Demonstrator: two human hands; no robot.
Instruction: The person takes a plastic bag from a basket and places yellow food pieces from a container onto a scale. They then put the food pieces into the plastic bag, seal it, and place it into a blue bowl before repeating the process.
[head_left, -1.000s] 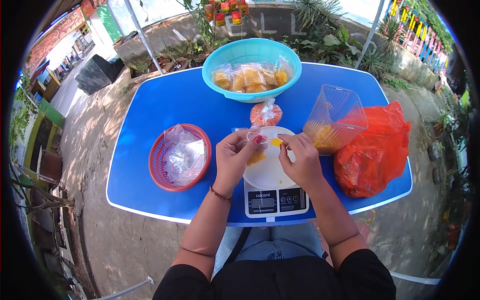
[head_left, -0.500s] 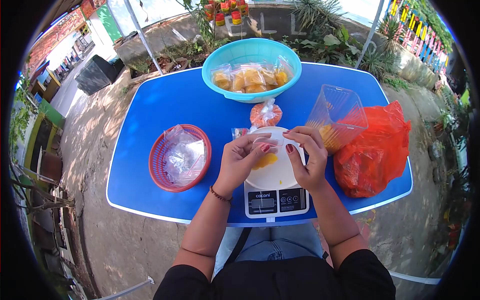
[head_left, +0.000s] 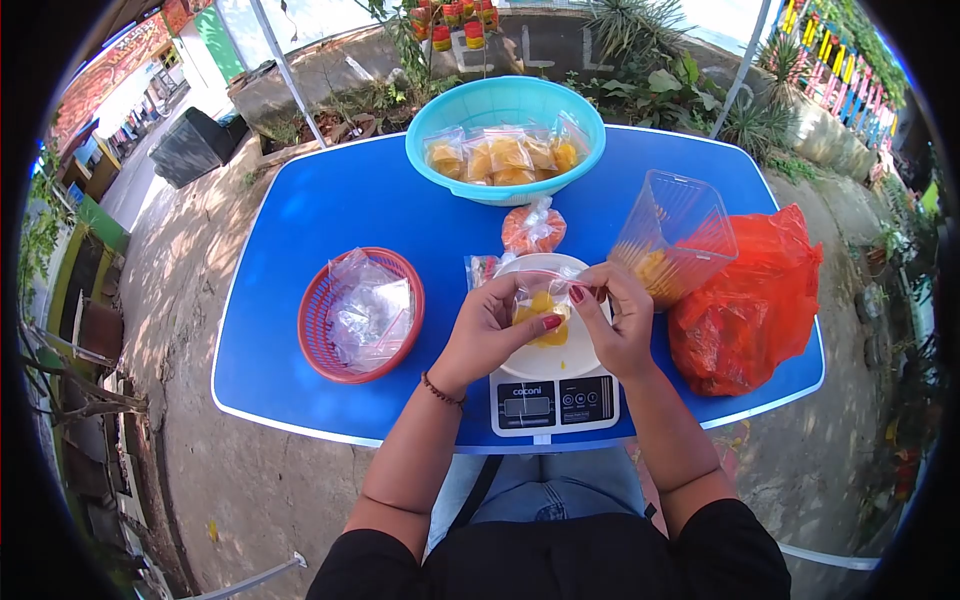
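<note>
The only writing that can be read is the brand "coconi" on the white digital kitchen scale [head_left: 555,400] at the near edge of the blue folding table [head_left: 320,215]; its display is too small to read. On the scale sits a round white plate [head_left: 545,360]. Just above it, the small clear plastic bag of yellow pieces [head_left: 540,308] is held between both hands. The left hand [head_left: 490,335] closes its thumb and fingers on the bag's left side, and the right hand [head_left: 622,320] pinches its upper right edge. Around them stand a red mesh basket [head_left: 312,340] of empty bags, a teal plastic bowl [head_left: 500,98] of filled packets and a tilted clear plastic tub [head_left: 680,215].
</note>
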